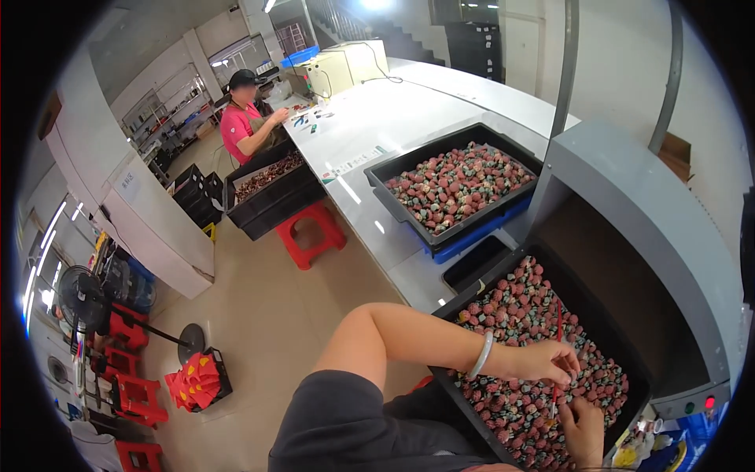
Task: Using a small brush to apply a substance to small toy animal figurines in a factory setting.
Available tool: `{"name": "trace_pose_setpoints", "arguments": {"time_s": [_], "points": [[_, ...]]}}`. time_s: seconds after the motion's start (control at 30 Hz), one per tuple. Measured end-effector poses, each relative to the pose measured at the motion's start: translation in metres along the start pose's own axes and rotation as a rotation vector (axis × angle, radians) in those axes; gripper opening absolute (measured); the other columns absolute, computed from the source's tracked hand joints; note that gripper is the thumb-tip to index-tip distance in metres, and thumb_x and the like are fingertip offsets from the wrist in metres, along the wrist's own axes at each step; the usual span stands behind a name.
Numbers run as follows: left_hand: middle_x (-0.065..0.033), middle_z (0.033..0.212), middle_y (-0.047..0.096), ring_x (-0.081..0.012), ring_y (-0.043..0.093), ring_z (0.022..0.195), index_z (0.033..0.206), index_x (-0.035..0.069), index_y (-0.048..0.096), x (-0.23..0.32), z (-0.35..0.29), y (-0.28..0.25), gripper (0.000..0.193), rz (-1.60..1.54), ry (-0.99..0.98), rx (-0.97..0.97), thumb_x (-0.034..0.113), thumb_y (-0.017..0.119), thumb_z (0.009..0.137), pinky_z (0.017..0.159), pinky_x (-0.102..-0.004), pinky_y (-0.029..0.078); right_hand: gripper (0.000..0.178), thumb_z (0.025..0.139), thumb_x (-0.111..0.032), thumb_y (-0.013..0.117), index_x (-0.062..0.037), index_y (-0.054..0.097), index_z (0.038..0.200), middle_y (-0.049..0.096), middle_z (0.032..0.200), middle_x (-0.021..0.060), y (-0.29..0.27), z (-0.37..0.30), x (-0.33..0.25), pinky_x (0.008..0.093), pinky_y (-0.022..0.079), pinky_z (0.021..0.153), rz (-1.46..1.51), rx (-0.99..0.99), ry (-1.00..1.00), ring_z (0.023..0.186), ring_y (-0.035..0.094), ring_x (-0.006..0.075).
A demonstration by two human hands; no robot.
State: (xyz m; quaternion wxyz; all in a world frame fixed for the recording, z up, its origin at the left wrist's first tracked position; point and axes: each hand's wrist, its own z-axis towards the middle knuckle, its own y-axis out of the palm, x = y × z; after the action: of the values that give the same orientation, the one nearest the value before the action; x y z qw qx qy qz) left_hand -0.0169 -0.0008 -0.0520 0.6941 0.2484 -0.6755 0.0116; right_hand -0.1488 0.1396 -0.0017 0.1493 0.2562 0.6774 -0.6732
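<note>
My left hand, with a pale bracelet on its wrist, reaches over a black bin full of small, ridged, dull-red and dark-green pieces. Its fingers are drawn together; what they pinch is too small to make out. A thin red stick, brush-like with a pale lower end, passes beside those fingers; I cannot tell whether it is held or lying on the pieces. Just nearer me, my right hand is low over the same pieces with curled fingers. Anything in its grip is hidden.
A second black tray of similar pieces stands on the white table. Close on the right is a grey arched machine. Across the table's left side a person in pink works by another black bin and a red stool.
</note>
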Motion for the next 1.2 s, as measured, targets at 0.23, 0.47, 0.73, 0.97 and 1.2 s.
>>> {"name": "trace_pose_setpoints", "arguments": {"time_s": [0.23, 0.47, 0.73, 0.97, 1.2], "points": [[-0.0045, 0.097, 0.049, -0.0110, 0.051, 0.088, 0.103, 0.003, 0.046, 0.012, -0.010, 0.012, 0.028, -0.226, -0.185, -0.206, 0.007, 0.057, 0.078, 0.075, -0.0240, 0.045, 0.012, 0.082, -0.013, 0.049, -0.0021, 0.054, 0.079, 0.056, 0.067, 0.0120, 0.002, -0.002, 0.011, 0.0352, 0.044, 0.056, -0.189, -0.033, -0.171, 0.060, 0.056, 0.0216], [-0.0037, 0.098, 0.048, -0.0117, 0.053, 0.087, 0.105, 0.005, 0.045, 0.018, -0.015, 0.015, 0.028, -0.205, -0.229, -0.199, 0.008, 0.055, 0.079, 0.076, -0.0258, 0.047, 0.021, 0.073, -0.019, 0.062, 0.0016, 0.056, 0.070, 0.056, 0.060, 0.0155, 0.004, -0.002, 0.000, 0.0362, 0.041, 0.051, -0.064, 0.044, 0.003, 0.056, 0.055, 0.0314], [-0.0037, 0.098, 0.052, -0.0119, 0.054, 0.090, 0.104, 0.003, 0.046, 0.012, -0.002, 0.006, 0.025, -0.232, -0.090, -0.104, 0.008, 0.054, 0.082, 0.079, -0.0239, 0.044, 0.015, 0.077, -0.007, 0.051, 0.0022, 0.044, 0.087, 0.047, 0.074, 0.0059, -0.042, -0.041, 0.024, 0.0243, 0.037, 0.054, 0.277, 0.854, -0.193, 0.066, 0.045, 0.0121], [-0.0032, 0.093, 0.052, -0.0126, 0.059, 0.078, 0.102, 0.004, 0.046, 0.016, -0.002, -0.003, 0.022, -0.172, -0.151, 0.042, 0.007, 0.053, 0.082, 0.066, -0.0234, 0.043, 0.015, 0.061, 0.000, 0.062, -0.0046, 0.051, 0.070, 0.046, 0.056, 0.0030, -0.017, -0.021, -0.019, 0.0263, 0.034, 0.044, 0.100, 0.280, -0.396, 0.045, 0.044, 0.0159], [-0.0040, 0.093, 0.052, -0.0122, 0.058, 0.077, 0.103, 0.004, 0.046, 0.014, -0.007, 0.003, 0.023, -0.203, -0.159, 0.042, 0.007, 0.054, 0.081, 0.065, -0.0235, 0.044, 0.023, 0.059, -0.014, 0.072, -0.0063, 0.054, 0.070, 0.054, 0.057, 0.0080, 0.008, -0.006, 0.001, 0.0334, 0.041, 0.047, 0.066, -0.041, -0.177, 0.051, 0.053, 0.0238]]}}
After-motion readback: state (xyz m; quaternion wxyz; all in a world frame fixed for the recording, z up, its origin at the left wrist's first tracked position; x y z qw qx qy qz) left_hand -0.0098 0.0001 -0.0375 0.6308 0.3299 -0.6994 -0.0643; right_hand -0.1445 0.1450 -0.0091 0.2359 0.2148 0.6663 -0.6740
